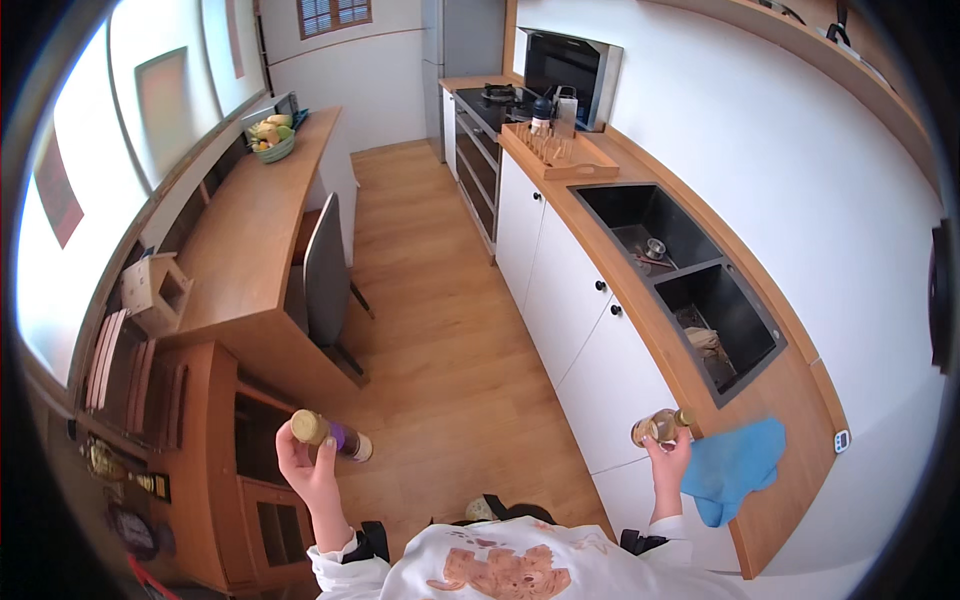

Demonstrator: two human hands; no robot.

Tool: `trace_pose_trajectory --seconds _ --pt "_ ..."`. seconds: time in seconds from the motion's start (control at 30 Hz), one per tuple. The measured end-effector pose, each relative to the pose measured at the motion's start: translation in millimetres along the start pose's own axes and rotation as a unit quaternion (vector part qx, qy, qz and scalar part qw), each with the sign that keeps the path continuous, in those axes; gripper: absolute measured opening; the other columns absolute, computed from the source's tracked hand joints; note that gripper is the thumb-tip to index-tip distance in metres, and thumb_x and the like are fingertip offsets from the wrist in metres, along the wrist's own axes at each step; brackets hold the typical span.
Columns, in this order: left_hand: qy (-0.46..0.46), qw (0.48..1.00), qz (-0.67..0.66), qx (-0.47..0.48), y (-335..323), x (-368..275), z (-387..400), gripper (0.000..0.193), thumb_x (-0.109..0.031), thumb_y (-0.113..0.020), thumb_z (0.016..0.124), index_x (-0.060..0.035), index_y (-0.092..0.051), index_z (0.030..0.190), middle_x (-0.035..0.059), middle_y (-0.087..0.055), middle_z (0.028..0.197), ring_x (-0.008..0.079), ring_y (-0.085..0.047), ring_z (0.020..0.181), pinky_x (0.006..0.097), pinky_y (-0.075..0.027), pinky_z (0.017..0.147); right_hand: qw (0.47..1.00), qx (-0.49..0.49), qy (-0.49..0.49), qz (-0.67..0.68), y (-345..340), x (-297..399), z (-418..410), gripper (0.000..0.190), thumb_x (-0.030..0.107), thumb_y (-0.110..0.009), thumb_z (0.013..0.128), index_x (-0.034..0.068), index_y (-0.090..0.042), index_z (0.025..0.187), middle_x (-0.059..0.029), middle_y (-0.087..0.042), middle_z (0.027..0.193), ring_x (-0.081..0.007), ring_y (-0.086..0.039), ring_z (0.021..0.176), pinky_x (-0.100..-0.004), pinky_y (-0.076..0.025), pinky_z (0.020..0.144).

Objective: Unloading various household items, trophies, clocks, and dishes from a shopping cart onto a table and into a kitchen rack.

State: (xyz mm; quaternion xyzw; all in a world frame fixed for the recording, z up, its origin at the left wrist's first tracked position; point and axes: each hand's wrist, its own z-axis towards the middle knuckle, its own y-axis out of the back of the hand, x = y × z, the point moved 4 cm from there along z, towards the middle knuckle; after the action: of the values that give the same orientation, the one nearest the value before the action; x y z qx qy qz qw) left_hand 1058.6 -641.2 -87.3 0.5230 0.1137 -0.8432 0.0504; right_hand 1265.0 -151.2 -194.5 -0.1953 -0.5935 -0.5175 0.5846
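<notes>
My left hand point(311, 469) grips a dark glass bottle point(352, 442) near its gold cap; a purple band circles its neck, and it tilts over the floor. In my right hand point(667, 454) is a smaller clear bottle point(660, 427) with a gold-coloured cap, a pale label and yellowish contents, tipped on its side. That hand is beside the edge of the wooden counter point(802, 420). Close to its right, a blue cloth point(731, 469) drapes over the counter's edge. Both bottles are held in the air, wide apart.
A black double sink point(679, 274) holds a metal cup point(655, 248). Beyond it are a wooden tray point(585, 161) with glasses and a gas hob point(487, 105). At left, a chair point(326, 277) stands by a wooden desk point(247, 247) bearing a fruit bowl point(276, 150).
</notes>
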Motion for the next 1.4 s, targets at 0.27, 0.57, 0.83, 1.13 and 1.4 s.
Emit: trace_pose_trajectory --seconds 0.27,0.57,0.83,1.13,1.4 --pt "0.049 0.998 0.048 0.015 -65.2 69.1 71.2 0.038 0.002 -0.065 0.074 -0.0019 -0.051 0.109 0.0028 -0.054 0.101 0.0112 -0.052 0.092 0.0252 -0.042 0.085 0.995 -0.014 0.018 0.099 -52.4 21.2 109.0 0.048 0.004 -0.074 0.064 0.001 -0.054 0.107 -0.0069 -0.06 0.098 -0.0151 -0.059 0.088 -0.0285 -0.047 0.079" --pt "-0.004 0.998 0.063 -0.007 -206.5 114.9 191.1 0.039 0.002 -0.064 0.075 -0.0019 -0.05 0.111 0.0034 -0.054 0.104 0.0124 -0.052 0.095 0.0276 -0.04 0.09 0.972 -0.031 0.051 0.226 -128.7 64.8 315.6 0.048 -0.003 -0.068 0.071 -0.002 -0.05 0.115 -0.0076 -0.058 0.104 -0.0142 -0.058 0.092 -0.0272 -0.046 0.083" --pt "-0.037 0.999 0.026 0.004 -317.9 159.9 263.3 0.042 0.005 -0.061 0.075 -0.0001 -0.048 0.115 0.0079 -0.054 0.109 0.0185 -0.053 0.105 0.0324 -0.039 0.096 0.974 0.026 0.097 0.205 -196.6 109.9 440.8 0.049 0.0 -0.069 0.07 -0.001 -0.049 0.115 -0.0078 -0.056 0.107 -0.0154 -0.056 0.098 -0.0299 -0.043 0.09" --pt "0.099 0.994 0.038 0.031 -387.8 249.8 316.9 0.035 0.003 -0.06 0.079 -0.0006 -0.05 0.113 0.0045 -0.056 0.102 0.0121 -0.054 0.093 0.0263 -0.042 0.086 0.984 0.048 0.085 0.148 -256.4 108.2 512.4 0.05 0.005 -0.072 0.069 -0.001 -0.051 0.114 -0.0083 -0.057 0.108 -0.0153 -0.057 0.099 -0.03 -0.044 0.089" --pt "0.057 0.996 0.015 0.065 -487.5 322.0 458.4 0.036 0.002 -0.062 0.078 -0.0008 -0.05 0.112 0.0048 -0.054 0.105 0.0135 -0.053 0.096 0.0274 -0.042 0.089 0.976 -0.041 0.073 0.199 -320.2 139.9 598.3 0.047 0.002 -0.068 0.072 -0.002 -0.05 0.115 -0.0075 -0.056 0.109 -0.0149 -0.056 0.1 -0.03 -0.042 0.092"
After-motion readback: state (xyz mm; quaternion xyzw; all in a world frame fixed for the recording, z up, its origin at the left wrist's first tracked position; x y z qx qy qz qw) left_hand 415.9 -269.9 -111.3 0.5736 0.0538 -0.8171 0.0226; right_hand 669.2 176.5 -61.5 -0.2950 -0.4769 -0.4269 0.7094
